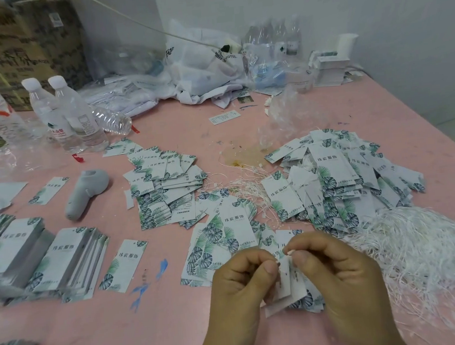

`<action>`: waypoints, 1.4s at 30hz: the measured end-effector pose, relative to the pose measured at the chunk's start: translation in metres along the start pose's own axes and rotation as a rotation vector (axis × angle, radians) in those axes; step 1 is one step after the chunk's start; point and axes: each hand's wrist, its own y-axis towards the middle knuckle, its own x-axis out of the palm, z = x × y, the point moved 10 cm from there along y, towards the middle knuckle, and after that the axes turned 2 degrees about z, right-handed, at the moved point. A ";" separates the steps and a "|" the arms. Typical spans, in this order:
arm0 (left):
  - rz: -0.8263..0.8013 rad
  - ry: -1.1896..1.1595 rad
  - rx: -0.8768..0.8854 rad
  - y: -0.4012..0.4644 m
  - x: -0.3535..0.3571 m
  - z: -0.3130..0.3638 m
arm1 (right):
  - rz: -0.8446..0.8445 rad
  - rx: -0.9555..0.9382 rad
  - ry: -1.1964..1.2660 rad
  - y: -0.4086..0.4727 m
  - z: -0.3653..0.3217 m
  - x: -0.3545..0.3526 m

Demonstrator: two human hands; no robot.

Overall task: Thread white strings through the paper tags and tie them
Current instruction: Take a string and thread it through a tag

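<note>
At the back of the pink surface (pixel 179 328) I see two upright plastic bottles (pixel 70 114) with white caps, both looking clear, and a crushed one lying on its side just beside them. Whether any holds water I cannot tell. A white plastic bag (pixel 200 67) slumps at the upper middle of the frame; its contents are hidden. A brown cardboard box (pixel 19 42) fills the upper left, cut off by the frame edge.

Low in the middle, my left hand (pixel 239 284) and right hand (pixel 336 270) meet over a few paper tags (pixel 289 290). The left hand's fingers are curled round the tags, which hang between the two hands and are mostly covered by them. The right hand pinches a small white string end (pixel 288 252) between thumb and forefinger, right at the top of the tags — whether it has passed through a hole I cannot make out.

A loose heap of white strings (pixel 419 240) lies at lower right, touching a big pile of leaf-printed tags (pixel 339 179). Another pile (pixel 164 186) sits mid-frame, and neat stacks (pixel 71 257) at the left are blurred — the lower-left one is cut off.
</note>
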 end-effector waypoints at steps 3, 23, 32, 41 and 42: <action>0.013 0.026 0.009 -0.001 0.001 0.000 | 0.008 -0.031 -0.127 -0.002 -0.007 0.002; 0.102 0.141 0.048 -0.004 -0.005 0.008 | 0.027 0.154 -0.099 -0.007 0.021 0.002; 0.109 0.147 0.056 -0.004 -0.005 0.009 | 0.063 0.189 -0.063 -0.009 0.025 -0.001; 0.114 0.148 0.073 -0.006 -0.004 0.014 | 0.042 0.152 -0.093 -0.009 0.021 0.002; 0.111 0.150 0.079 -0.006 -0.003 0.015 | 0.038 0.144 -0.101 -0.008 0.019 0.004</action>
